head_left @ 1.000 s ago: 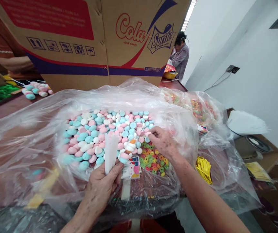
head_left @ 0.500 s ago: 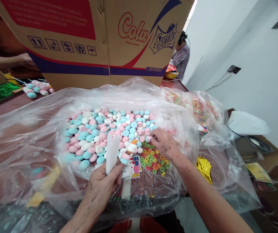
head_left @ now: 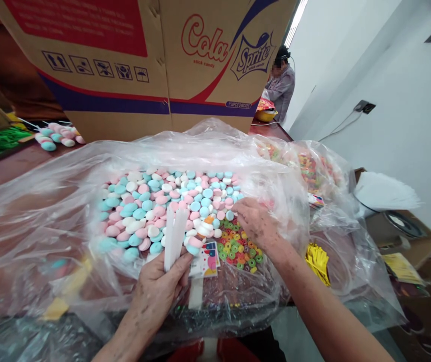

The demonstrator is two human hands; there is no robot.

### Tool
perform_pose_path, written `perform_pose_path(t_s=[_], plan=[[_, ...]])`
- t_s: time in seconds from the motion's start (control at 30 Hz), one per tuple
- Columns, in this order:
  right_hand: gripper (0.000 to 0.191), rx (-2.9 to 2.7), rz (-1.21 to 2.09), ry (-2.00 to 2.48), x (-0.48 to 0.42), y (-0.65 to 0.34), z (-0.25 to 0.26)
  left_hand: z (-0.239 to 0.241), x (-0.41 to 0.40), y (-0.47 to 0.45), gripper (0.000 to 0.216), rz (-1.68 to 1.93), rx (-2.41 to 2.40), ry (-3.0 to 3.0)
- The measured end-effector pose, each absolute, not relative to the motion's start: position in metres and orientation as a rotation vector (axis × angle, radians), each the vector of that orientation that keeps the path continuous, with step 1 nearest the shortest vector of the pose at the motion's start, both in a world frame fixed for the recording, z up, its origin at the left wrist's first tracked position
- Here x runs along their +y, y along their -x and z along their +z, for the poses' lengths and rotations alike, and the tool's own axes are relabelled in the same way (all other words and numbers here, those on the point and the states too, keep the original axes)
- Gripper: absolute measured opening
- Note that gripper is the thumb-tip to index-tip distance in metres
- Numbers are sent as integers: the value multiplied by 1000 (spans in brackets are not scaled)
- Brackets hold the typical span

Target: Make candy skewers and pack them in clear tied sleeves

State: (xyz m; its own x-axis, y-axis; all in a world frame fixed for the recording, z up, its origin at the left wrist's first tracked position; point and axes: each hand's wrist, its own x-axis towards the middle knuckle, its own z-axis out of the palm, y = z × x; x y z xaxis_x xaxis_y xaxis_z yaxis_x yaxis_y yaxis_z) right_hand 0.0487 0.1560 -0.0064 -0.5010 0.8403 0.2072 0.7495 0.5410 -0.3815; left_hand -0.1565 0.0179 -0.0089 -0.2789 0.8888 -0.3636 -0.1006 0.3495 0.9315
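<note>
My left hand point(head_left: 165, 281) is closed around a bundle of white plastic sticks point(head_left: 175, 236) pointing up and away from me. Beside its thumb, a stack of marshmallows point(head_left: 196, 241) in white, orange, pink and blue leans over the pile; whether the hand also grips it is unclear. Loose pink, blue and white marshmallows point(head_left: 140, 213) spread out beyond. At their right edge my right hand point(head_left: 255, 221) has its fingers curled together, the tips partly hidden, so what they hold cannot be seen. Small coloured ring candies point(head_left: 238, 246) lie just below it.
Clear plastic sheeting point(head_left: 68, 186) covers the table under a large cardboard box point(head_left: 200, 110). Printed cards point(head_left: 206, 261) lie near my left hand. Yellow twist ties point(head_left: 317, 261) and bagged candies point(head_left: 309, 168) sit to the right. Finished marshmallow sticks point(head_left: 57, 136) lie far left; a co-worker point(head_left: 281, 88) stands behind.
My right fingers have curled in slightly at the pile's edge. My left hand stays in place. At the far left, another person's forearm has moved away.
</note>
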Motion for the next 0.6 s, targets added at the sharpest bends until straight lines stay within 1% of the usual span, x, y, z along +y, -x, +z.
perform_pose_path(t_s=[0.13, 0.3, 0.4, 0.5, 0.6], plan=[[25, -2477, 347, 1319, 155, -51, -10, -7, 18, 156, 43, 1152, 1522, -738], [24, -2558, 347, 1296, 156, -51, -1, -10, 17, 157, 39, 1169, 1497, -734], [22, -2591, 357, 1295, 156, -50, 3, -14, 17, 159, 41, 1157, 1495, -746], [26, -2599, 368, 1315, 157, -47, 4, -16, 17, 160, 46, 1132, 1502, -764], [28, -2632, 369, 1319, 159, -42, 3, -18, 16, 160, 44, 1146, 1486, -742]])
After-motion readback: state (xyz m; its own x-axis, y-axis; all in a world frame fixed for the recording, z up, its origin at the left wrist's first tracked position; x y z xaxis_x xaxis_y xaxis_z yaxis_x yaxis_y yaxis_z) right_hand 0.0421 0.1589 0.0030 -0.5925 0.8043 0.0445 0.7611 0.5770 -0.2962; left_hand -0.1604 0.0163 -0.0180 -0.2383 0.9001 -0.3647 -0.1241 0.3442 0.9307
